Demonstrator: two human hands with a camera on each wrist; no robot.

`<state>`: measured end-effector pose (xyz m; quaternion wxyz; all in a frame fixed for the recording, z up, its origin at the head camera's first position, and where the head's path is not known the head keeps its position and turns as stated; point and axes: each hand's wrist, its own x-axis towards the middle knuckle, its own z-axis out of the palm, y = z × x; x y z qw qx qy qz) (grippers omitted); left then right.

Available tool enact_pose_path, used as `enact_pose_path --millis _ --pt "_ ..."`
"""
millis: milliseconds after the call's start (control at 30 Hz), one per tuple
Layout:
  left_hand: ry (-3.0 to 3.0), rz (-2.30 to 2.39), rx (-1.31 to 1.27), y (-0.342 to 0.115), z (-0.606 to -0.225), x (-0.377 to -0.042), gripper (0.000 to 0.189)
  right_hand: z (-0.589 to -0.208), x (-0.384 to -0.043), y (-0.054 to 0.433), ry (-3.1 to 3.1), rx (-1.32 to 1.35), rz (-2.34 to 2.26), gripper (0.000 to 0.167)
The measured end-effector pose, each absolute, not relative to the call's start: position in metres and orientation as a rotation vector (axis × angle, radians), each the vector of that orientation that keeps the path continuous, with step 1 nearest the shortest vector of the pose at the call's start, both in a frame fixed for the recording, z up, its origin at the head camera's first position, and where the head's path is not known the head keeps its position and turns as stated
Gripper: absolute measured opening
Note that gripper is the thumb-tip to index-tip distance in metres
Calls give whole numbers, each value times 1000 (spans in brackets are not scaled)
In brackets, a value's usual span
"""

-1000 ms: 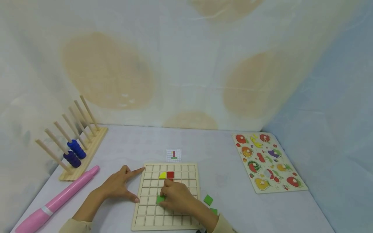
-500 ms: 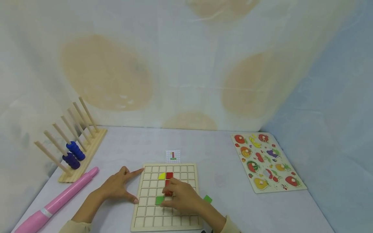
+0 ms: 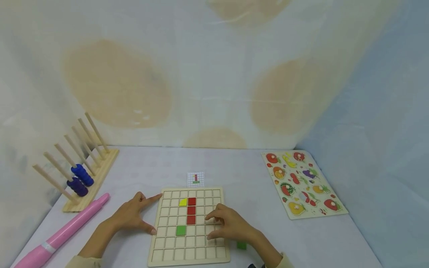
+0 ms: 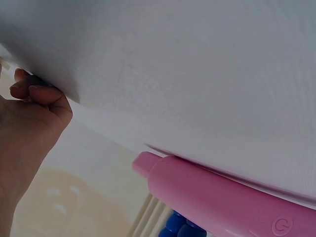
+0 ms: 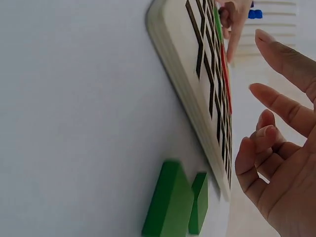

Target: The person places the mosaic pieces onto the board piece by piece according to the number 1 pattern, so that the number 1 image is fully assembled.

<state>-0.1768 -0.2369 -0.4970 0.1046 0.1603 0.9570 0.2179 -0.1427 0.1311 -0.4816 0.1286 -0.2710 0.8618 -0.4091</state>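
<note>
My left hand [image 3: 130, 214] rests at the left side of the wooden grid board [image 3: 152, 257]. Its index finger and thumb touch the board's edge; the other fingers are bent. Over the right part of the board hovers my right hand [image 3: 231, 226], thumb and index apart, holding nothing. A yellow tile with one rounded corner [image 3: 183, 202] lies in the grid, beside a column of three red square tiles [image 3: 191, 210]. Lower and to the left is a green square tile [image 3: 181, 230]. Two loose green tiles [image 5: 170, 202] lie beside the board in the right wrist view.
A small pattern card [image 3: 196, 179] lies just behind the board. At left stand a wooden peg rack [image 3: 104, 163] with blue and purple beads and a pink pen-shaped object [image 3: 72, 229]. A fruit puzzle board [image 3: 303, 184] lies at right.
My right hand has moved right, away from the red and green tiles, uncovering the whole red column. My left hand keeps its place at the board's edge. The head view has shifted slightly.
</note>
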Motion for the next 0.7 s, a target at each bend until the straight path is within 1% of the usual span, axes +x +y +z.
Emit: enact_pose_path --millis 267,567,700 --pt "2826 640 489 -237 -498 -177 115 -485 -138 157 2509 -762 -1227 44" --pt "2831 650 484 -238 -499 -178 116 -488 -131 178 2547 -657 -1274 44" --pt "2830 646 483 -238 -500 -178 116 -492 -129 185 2602 -634 -1303 41"
